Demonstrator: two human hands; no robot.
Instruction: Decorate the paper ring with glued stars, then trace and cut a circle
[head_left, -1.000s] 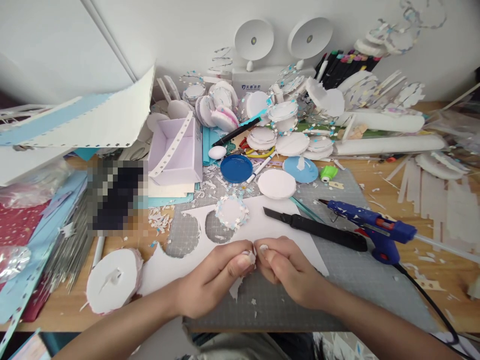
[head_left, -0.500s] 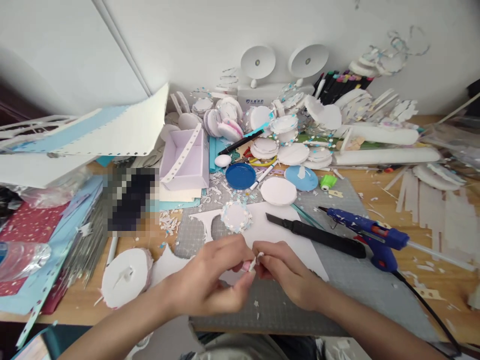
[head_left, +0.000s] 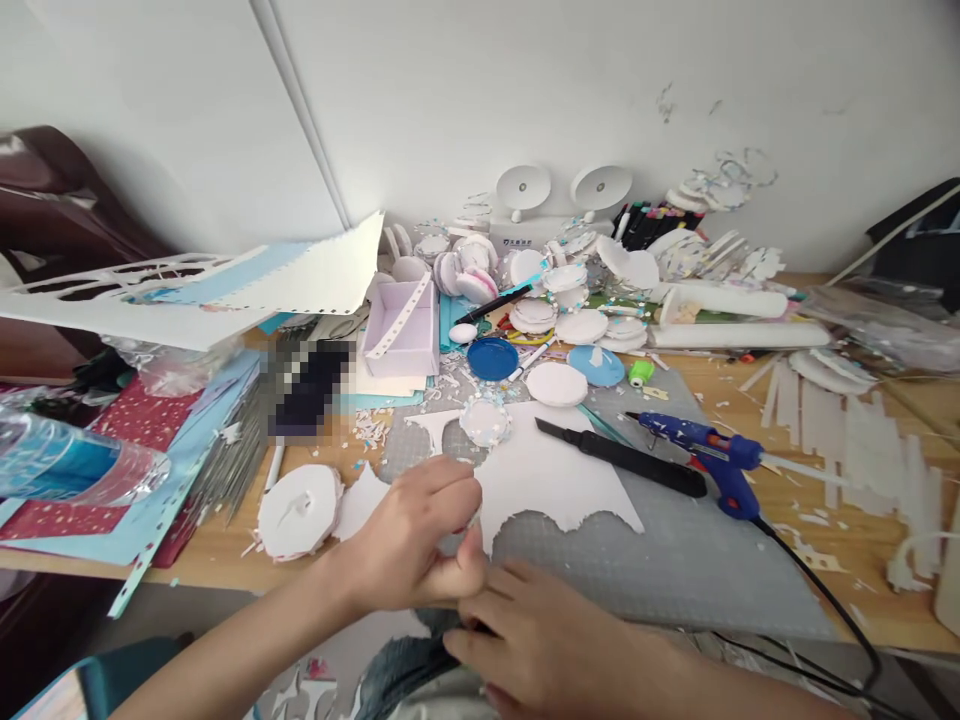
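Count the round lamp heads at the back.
2. One lamp head is above the left part of the white box; the other lamp head is above its right part. Both show fully; the clutter could hide more.

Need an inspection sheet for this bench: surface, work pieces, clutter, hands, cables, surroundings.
Surface: gray cutting mat on wooden table, scraps scattered.
Work pieces: cut-out white sheet on the mat; star-edged disc overlapping it.
Clutter: white discs heaped at the back; black knife, blade exposed, beside blue glue gun.
Hands: left hand curled; right hand nearer the lap; both grips unclear.
Cables: black cord from the glue gun, running past the table's near edge.
Surroundings: white wall; twin-headed light before it.
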